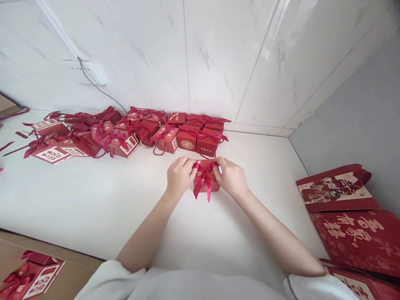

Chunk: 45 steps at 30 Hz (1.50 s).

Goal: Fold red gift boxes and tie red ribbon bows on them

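Note:
A small red gift box (214, 186) stands on the white tabletop in front of me, with a crimson ribbon bow (205, 170) across its top. My left hand (181, 174) pinches the bow's left loop between thumb and fingers. On the other side, my right hand (230, 175) pinches the right loop. Two ribbon tails hang down the front of the box. Just behind it is a row of similar red boxes with bows, the closest being a box with gold lettering (207, 146).
More ribboned red boxes (123, 143) crowd the tabletop along the tiled wall to the left. Red gift bags (353, 237) lie at the right edge. At lower left, a cardboard box (75, 273) holds red boxes. A grey cable (100, 89) runs down from a wall socket.

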### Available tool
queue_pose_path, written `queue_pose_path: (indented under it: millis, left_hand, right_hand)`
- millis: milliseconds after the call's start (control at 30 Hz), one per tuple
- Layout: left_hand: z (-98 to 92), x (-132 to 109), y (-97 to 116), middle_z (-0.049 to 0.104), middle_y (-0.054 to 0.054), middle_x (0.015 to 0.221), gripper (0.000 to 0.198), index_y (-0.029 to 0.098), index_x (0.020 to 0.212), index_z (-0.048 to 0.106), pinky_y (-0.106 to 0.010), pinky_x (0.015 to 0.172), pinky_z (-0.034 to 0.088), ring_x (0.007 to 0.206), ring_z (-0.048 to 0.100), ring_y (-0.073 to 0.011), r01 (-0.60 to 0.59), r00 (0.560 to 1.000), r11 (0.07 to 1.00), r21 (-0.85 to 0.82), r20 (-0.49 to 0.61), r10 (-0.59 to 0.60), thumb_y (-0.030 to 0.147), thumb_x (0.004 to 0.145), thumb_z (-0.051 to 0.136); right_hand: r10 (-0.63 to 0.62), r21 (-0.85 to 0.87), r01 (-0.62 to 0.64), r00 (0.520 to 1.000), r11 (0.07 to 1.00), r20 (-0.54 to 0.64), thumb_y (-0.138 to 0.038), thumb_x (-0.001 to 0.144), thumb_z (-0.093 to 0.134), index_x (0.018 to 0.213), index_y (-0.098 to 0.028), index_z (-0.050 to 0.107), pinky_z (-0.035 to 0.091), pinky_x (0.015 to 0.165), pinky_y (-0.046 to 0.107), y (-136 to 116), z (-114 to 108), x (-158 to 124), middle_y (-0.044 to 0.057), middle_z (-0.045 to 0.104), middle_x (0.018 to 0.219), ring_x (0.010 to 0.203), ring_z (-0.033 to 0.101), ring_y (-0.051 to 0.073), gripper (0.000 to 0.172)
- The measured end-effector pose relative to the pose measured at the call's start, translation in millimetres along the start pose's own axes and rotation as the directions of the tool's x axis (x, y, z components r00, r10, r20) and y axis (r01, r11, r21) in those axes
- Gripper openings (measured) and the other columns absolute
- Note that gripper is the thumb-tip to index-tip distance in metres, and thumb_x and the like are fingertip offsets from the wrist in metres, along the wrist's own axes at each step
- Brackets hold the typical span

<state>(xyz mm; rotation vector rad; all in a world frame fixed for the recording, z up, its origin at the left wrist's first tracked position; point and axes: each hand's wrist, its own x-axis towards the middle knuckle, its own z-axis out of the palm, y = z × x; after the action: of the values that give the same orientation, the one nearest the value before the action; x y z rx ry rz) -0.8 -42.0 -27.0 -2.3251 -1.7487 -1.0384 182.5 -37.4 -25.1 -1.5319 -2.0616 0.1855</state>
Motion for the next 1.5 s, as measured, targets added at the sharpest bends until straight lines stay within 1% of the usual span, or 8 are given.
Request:
queue_pose_path:
  millis: [133,267,467,600,733,1000,1333,1500]
  left_hand:
    - [1.4,-0.7,-8.4,0.065,-0.004,0.092,0.022,0.023,0.098,0.065,-0.030,0.070,0.044,0.076,0.057,-0.0161,0.153,0.985,0.973,-0.175,0.103,-0.136,0.031,0.090,0.046]
    - [-0.7,1.9,-17.7,0.063,-0.002,0.098,0.029,0.026,0.113,0.059,-0.027,0.066,0.046,0.074,0.057,-0.0137,0.330,0.923,0.858,-0.393,0.327,-0.205,0.034,0.086,0.052]
    - [-6.7,-0.1,-23.8,0.061,-0.004,0.104,0.034,0.025,0.116,0.057,-0.031,0.076,0.045,0.086,0.057,-0.0168,0.407,0.875,0.748,-0.524,0.460,-0.153,0.036,0.084,0.054]
    - [-8.4,1.0,-39.6,0.058,-0.005,0.114,0.053,0.028,0.130,0.047,-0.034,0.085,0.044,0.101,0.055,-0.0208,0.434,0.866,0.545,-0.717,0.499,-0.033,0.035,0.079,0.061]
    - [6.7,0.0,-59.5,0.056,-0.008,0.125,0.048,0.024,0.130,0.047,-0.040,0.098,0.038,0.117,0.051,-0.0249,0.383,0.921,0.207,-0.900,0.357,-0.153,0.042,0.086,0.050]
    - [35.5,-8.4,-78.9,0.064,-0.007,0.117,0.047,0.019,0.112,0.061,-0.034,0.101,0.038,0.116,0.054,-0.0223,0.348,0.851,-0.158,-0.924,0.382,-0.359,0.055,0.089,0.041]
    - [41.2,-12.9,-60.4,0.066,-0.017,0.110,0.074,0.009,0.119,0.056,-0.041,0.094,0.046,0.108,0.060,-0.0273,0.268,0.694,-0.731,-0.628,0.652,-0.306,0.067,0.086,0.023]
    - [44.1,-15.6,-33.0,0.059,-0.016,0.125,0.078,0.010,0.125,0.051,-0.045,0.101,0.041,0.123,0.050,-0.0305,0.319,0.773,-0.779,-0.539,0.624,-0.115,0.070,0.084,0.024]
  right_hand:
    - [0.027,0.181,-0.043,0.995,0.982,0.092,-0.027,0.094,0.037,0.123,-0.026,0.052,0.051,0.072,0.035,7.1,-4.2,-4.6,0.004,0.066,0.112,0.089,0.065,0.022,0.033]
    - [-0.163,0.553,-0.017,0.947,0.833,0.275,-0.042,0.086,0.057,0.147,-0.034,0.018,0.047,0.097,0.041,31.9,-3.4,-8.2,0.004,0.032,0.151,0.132,0.041,0.024,0.073]
    - [-0.349,0.762,-0.045,0.871,0.646,0.347,-0.038,0.074,0.073,0.149,-0.037,-0.006,0.032,0.110,0.051,57.3,18.0,-15.2,0.007,0.020,0.155,0.140,0.028,0.027,0.109]
    - [-0.258,0.724,0.066,0.953,0.686,0.158,-0.037,0.069,0.076,0.149,-0.036,0.000,0.037,0.107,0.051,48.8,31.9,-13.9,0.010,0.029,0.146,0.137,0.032,0.028,0.110]
    - [-0.145,0.526,0.176,0.984,0.832,-0.099,-0.036,0.073,0.072,0.149,-0.033,0.003,0.042,0.104,0.049,27.6,48.6,2.2,0.011,0.030,0.144,0.134,0.036,0.027,0.103]
    - [-0.215,0.247,0.298,0.925,0.922,-0.314,-0.037,0.080,0.065,0.149,-0.022,0.007,0.043,0.103,0.050,-5.5,104.2,13.5,0.018,0.032,0.140,0.134,0.034,0.030,0.091]
    - [-0.165,0.202,0.301,0.849,0.932,-0.503,-0.038,0.080,0.066,0.148,-0.027,0.002,0.038,0.105,0.054,10.0,93.5,4.3,0.017,0.028,0.136,0.134,0.033,0.032,0.094]
    - [-0.210,0.104,0.312,0.816,0.944,-0.539,-0.036,0.082,0.064,0.146,-0.030,0.000,0.037,0.105,0.058,14.2,95.2,6.2,0.016,0.028,0.132,0.134,0.033,0.035,0.091]
